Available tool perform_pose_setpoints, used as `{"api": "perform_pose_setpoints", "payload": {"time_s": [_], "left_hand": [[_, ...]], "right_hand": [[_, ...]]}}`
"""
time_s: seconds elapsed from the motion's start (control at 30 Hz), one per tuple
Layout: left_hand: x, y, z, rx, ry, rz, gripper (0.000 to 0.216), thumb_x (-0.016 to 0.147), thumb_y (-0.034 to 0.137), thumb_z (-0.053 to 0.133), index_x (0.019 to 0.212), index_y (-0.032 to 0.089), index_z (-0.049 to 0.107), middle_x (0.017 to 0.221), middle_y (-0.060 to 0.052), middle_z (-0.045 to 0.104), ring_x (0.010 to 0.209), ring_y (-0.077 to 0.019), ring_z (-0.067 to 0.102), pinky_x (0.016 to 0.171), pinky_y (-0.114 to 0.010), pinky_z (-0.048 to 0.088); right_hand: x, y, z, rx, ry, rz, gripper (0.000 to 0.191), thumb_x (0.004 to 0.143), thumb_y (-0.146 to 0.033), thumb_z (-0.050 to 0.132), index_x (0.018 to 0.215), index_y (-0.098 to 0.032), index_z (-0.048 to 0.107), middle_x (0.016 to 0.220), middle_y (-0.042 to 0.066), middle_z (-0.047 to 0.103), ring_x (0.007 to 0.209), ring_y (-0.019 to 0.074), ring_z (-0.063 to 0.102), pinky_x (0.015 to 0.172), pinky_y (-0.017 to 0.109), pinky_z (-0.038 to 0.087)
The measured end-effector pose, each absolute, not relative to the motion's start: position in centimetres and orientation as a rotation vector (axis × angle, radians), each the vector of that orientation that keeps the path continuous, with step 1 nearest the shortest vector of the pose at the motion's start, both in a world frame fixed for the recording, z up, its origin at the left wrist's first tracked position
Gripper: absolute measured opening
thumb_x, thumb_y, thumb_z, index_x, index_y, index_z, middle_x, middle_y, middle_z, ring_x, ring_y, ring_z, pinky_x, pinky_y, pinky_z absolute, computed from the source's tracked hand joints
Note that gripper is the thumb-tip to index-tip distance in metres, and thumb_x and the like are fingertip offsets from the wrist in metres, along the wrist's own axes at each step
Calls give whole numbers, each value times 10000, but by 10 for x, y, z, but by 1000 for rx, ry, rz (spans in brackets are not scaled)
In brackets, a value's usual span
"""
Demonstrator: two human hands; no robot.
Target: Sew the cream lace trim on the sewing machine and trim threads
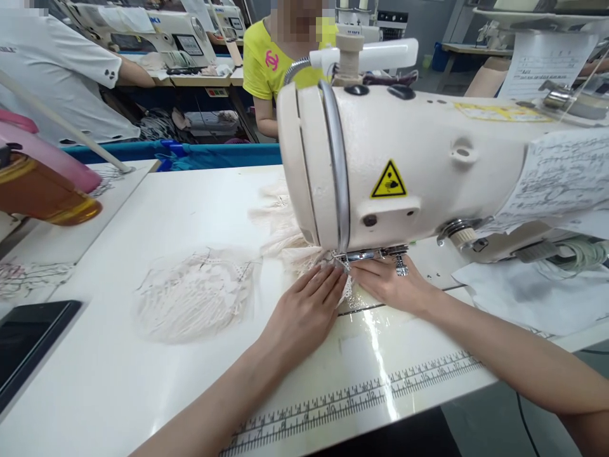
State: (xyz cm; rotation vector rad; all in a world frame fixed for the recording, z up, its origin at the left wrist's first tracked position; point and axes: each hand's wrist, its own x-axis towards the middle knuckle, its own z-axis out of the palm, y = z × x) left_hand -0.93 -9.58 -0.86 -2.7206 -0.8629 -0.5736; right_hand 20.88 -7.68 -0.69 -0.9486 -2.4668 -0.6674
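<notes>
A cream lace fabric [285, 231] lies gathered under the head of a white sewing machine [404, 158], part of it hidden behind the machine. My left hand [311, 304] lies flat on the fabric's near edge, fingers stretched toward the needle area. Close to it, on the right of the presser foot, my right hand [392, 282] has its fingers closed at the lace edge, with the fingertips partly hidden. The needle itself is too small to make out. Left of my hands, a second cream lace piece [195, 295] rests on the white table [143, 393].
A printed ruler [352, 400] runs along the table's front edge. At the left are a dark phone [35, 349], an amber bottle [45, 190] and a pink bottle [52, 149]. White cloth [537, 298] lies at the right. Two people [47, 70] are beyond the table.
</notes>
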Motion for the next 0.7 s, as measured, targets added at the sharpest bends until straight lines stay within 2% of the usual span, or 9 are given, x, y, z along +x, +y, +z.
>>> {"api": "perform_pose_setpoints", "payload": {"time_s": [0.1,0.2,0.33,0.53,0.7], "left_hand": [[-14,-94,-5,-2725,-862,-537,386,942,183,420,1272,61,578,1290,-135,600,1214,-275,563,1068,-458,457],[-17,-91,-2,-2750,-902,-515,384,945,190,410,1276,102,585,1292,-109,602,1224,-252,557,1102,-445,426],[-20,-87,-1,-2752,-905,-488,365,947,194,405,1227,106,623,1262,-111,625,1213,-250,568,1096,-439,435],[-18,-90,-1,-2661,-882,-487,373,927,135,392,1215,64,620,1231,-141,644,1174,-263,599,1037,-434,484],[-13,-87,4,-2613,-929,-559,342,862,71,420,1094,85,671,1149,-136,689,1083,-258,648,1000,-426,513]], "right_hand": [[208,-77,-11,-906,-2488,-545,254,883,-66,507,1030,-198,668,1048,4,703,821,146,620,619,318,411],[205,-79,-12,-879,-2537,-356,281,892,-51,502,1057,-210,665,1033,28,699,938,154,612,756,303,469],[198,-82,-11,-853,-2514,-320,271,894,-48,513,1081,-193,647,1047,35,697,1016,163,610,876,321,476],[193,-86,-12,-779,-2486,-286,236,885,-12,489,995,-148,646,988,52,709,998,169,624,872,307,494],[189,-82,-13,-824,-2460,-237,220,898,-61,483,905,-196,657,855,31,710,792,151,645,723,265,519]]}}
